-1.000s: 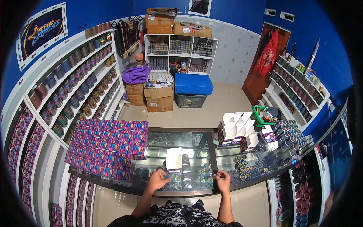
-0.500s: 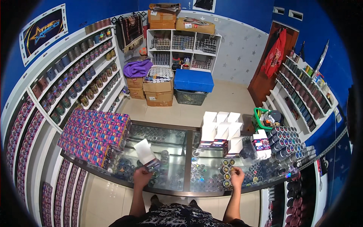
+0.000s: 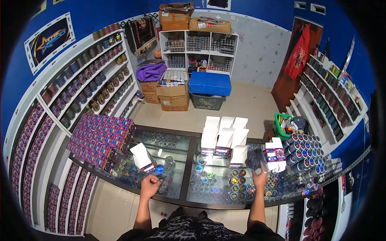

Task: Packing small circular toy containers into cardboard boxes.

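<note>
My left hand (image 3: 150, 185) rests on the glass counter (image 3: 183, 144) with its fingers curled and nothing visible in it. Just beyond it stands a small colourful box with an open white flap (image 3: 142, 158), and next to that a clear jar (image 3: 169, 163). My right hand (image 3: 260, 177) is raised over the right half of the counter, gripping a dark round jar (image 3: 255, 159). That jar sits between a group of open white-flapped boxes (image 3: 225, 135) and another such box (image 3: 275, 154).
A big stack of colourful flat boxes (image 3: 100, 138) fills the counter's left end. Round lidded tins (image 3: 307, 150) are piled at its right end. Behind the counter lie a green basket (image 3: 282, 124), a blue crate (image 3: 210, 83), cardboard boxes (image 3: 173, 96) and jar-lined wall shelves (image 3: 86, 86).
My left hand let go of the white-flapped box, which now stands on the glass. My right hand moved right and up and now grips the dark jar.
</note>
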Tool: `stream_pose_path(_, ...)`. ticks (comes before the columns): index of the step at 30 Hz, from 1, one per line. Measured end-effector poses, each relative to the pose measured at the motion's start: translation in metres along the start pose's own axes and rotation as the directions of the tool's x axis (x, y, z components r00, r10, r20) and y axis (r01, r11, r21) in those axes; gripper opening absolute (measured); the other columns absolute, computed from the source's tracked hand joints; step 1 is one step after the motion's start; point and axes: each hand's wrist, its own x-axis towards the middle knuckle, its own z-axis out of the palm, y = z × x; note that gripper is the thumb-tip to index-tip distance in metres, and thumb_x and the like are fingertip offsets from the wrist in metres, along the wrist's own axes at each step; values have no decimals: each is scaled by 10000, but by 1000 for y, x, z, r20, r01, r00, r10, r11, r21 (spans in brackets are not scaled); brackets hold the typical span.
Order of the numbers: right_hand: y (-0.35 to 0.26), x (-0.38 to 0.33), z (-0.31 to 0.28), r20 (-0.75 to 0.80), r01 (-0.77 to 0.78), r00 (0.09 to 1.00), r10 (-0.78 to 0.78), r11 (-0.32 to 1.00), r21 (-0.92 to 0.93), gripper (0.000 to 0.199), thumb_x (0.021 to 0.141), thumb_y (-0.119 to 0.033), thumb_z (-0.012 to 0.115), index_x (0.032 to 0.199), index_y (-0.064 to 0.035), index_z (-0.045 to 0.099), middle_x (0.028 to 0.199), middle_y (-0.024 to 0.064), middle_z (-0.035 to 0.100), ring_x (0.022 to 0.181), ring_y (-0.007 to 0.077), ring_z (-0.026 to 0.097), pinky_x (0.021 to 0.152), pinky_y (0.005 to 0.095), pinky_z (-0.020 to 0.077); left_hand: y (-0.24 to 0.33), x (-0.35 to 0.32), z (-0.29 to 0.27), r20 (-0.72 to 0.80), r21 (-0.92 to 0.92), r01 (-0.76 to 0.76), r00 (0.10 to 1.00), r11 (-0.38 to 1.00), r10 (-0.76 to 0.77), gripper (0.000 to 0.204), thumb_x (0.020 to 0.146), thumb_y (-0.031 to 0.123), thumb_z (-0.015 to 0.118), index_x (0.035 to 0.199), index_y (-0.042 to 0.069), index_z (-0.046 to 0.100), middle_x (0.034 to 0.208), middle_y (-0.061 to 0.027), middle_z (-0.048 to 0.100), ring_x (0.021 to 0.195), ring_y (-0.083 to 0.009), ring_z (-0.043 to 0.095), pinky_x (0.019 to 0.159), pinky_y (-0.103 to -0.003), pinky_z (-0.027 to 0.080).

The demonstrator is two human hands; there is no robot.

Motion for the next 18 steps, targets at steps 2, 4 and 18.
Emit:
stream_pose_path(2, -9, 0, 6, -9, -56, 998, 56, 989, -134, 605, 674, -87, 789, 1249, -74, 599, 1200, 247, 589, 1108, 379, 576, 946, 408, 457, 0, 4, 4, 54, -67, -4, 998, 998, 8, 161, 754, 58, 763, 735, 11, 611, 650, 36, 554, 611, -31, 476, 574, -202, 407)
stream_pose_path(4, 14, 2, 11, -36, -26, 999, 20, 983, -182, 595, 662, -90, 793, 1226, -46, 608, 1159, 239, 615, 1084, 374, 594, 938, 409, 465, -3, 9, 4, 126, -134, -11, 992, 991, 28, 149, 762, 45, 756, 745, 6, 613, 650, 52, 536, 612, -15, 453, 567, -187, 390)
stream_pose_path(18, 53, -49, 2, -454, -171, 831, 321, 924, 341, 161, 868, -130, 675, 870, 29, 654, 741, 15, 589, 644, 101, 467, 555, 283, 392, -19, 24, 1, 369, -155, -131, 912, 979, 180, 151, 795, 104, 739, 893, 18, 663, 735, 1, 627, 673, -68, 575, 612, -242, 473)
